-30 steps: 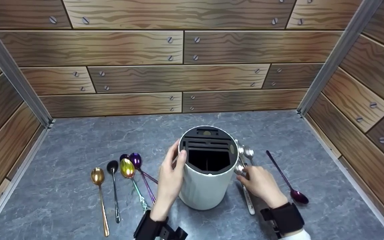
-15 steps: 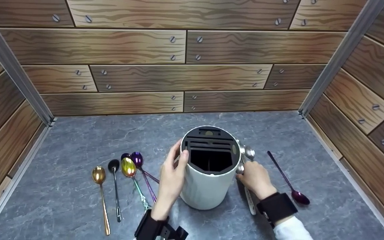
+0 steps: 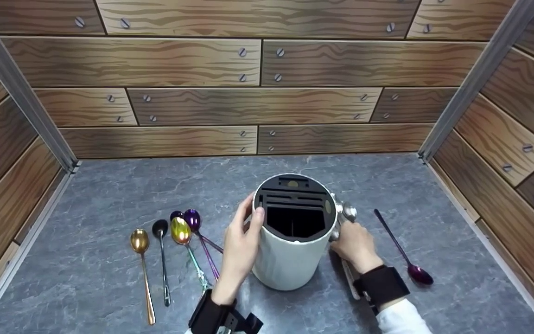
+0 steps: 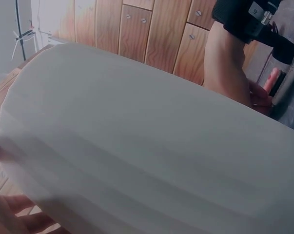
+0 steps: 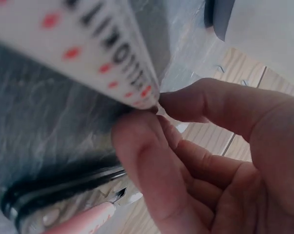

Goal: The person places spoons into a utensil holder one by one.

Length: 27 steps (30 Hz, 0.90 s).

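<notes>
A white cylindrical knife block (image 3: 285, 266) with a black slotted top stands upright on the grey surface. My left hand (image 3: 240, 253) grips its left side near the rim, thumb at the front. In the left wrist view its pale wall fills most of the picture. To the right of the block, my right hand (image 3: 356, 246) pinches a white handle (image 5: 95, 44) with black lettering and red dots between thumb and forefinger. The head of this utensil is hidden. Silver spoons (image 3: 349, 212) show just beyond the hand. Below the fingers lie a black handle (image 5: 64, 187) and a pink one (image 5: 86, 222).
On the left lie a gold spoon (image 3: 140, 241), a black spoon (image 3: 160, 228), a yellow-green spoon (image 3: 181, 230) and purple spoons (image 3: 193, 220). A dark red spoon (image 3: 420, 275) lies at the right. Wood-patterned walls (image 3: 193, 107) enclose the surface.
My right hand has closed in on the utensils beside the block, its fingers drawing together at the white handle. My left hand keeps its grip on the block.
</notes>
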Motion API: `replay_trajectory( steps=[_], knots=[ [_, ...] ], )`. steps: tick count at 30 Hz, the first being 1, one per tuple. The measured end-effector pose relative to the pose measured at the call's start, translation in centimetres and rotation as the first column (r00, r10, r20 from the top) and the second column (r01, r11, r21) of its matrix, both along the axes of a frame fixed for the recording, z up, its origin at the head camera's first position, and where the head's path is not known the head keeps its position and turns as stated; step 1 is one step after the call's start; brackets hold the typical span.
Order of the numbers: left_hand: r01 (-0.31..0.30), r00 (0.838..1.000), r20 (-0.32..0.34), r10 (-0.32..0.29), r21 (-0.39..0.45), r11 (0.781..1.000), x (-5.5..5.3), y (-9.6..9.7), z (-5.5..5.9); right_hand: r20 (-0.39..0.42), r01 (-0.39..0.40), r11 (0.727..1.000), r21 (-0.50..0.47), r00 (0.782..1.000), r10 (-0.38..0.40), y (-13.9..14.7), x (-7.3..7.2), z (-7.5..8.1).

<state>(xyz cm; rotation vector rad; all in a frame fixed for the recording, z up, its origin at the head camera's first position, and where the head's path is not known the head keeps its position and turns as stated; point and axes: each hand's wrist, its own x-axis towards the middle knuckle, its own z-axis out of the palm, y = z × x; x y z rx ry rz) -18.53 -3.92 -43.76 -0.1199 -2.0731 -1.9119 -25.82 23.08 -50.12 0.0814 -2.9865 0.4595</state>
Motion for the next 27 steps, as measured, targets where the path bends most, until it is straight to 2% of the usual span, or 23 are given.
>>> replay_trajectory(
  steps=[3, 5, 7, 10, 12, 17, 20, 22, 24, 25, 27],
  knots=[
    [-0.005, 1.0, 0.001, 0.005, -0.003, 1.0, 0.0, 0.0, 0.0, -0.036, 0.003, 1.0, -0.007, 0.999, -0.003, 1.3, -1.2, -2.1],
    [-0.006, 1.0, -0.002, 0.006, -0.003, 1.0, 0.0, 0.0, 0.0, -0.057, -0.014, 0.999, -0.042, 0.998, 0.011, 1.5, -1.0, -2.0],
    [-0.003, 1.0, -0.002, 0.003, -0.006, 1.0, 0.0, 0.0, 0.0, -0.057, -0.026, 0.995, -0.101, 0.998, 0.021, 1.2, 0.0, -0.7],
    [0.002, 1.0, -0.002, -0.002, -0.013, 1.0, -0.1, 0.0, 0.0, -0.041, -0.052, 0.98, -0.19, 0.998, 0.045, 0.3, 2.1, 2.8],
    [0.001, 1.0, 0.004, -0.001, -0.017, 1.0, 0.0, -0.1, 0.0, -0.042, -0.039, 0.974, -0.221, 0.999, 0.031, 0.1, 3.0, 4.4],
    [0.002, 1.0, -0.006, -0.002, -0.017, 1.0, 0.0, -0.1, 0.0, -0.102, -0.012, 0.953, -0.304, 0.995, -0.02, 0.1, 4.4, 7.0],
    [0.003, 1.0, -0.02, -0.003, -0.017, 1.0, 0.1, -0.1, -0.1, -0.163, -0.019, 0.924, -0.381, 0.986, -0.046, 0.2, 5.1, 7.9],
    [0.003, 1.0, -0.016, -0.003, -0.019, 1.0, 0.1, -0.1, -0.1, -0.225, -0.04, 0.9, -0.435, 0.972, -0.066, 0.3, 5.6, 8.3],
    [0.006, 1.0, -0.016, -0.007, -0.02, 1.0, 0.1, -0.1, -0.1, -0.311, -0.088, 0.869, -0.486, 0.947, -0.078, 0.4, 6.1, 8.7],
    [0.008, 1.0, -0.017, -0.008, -0.019, 1.0, 0.1, -0.1, -0.1, -0.368, -0.124, 0.854, -0.505, 0.926, -0.084, 0.5, 6.2, 8.8],
    [0.01, 1.0, -0.01, -0.01, -0.018, 1.0, 0.1, -0.1, -0.1, -0.484, -0.2, 0.827, -0.526, 0.869, -0.097, 0.4, 6.4, 9.1]
  ],
)
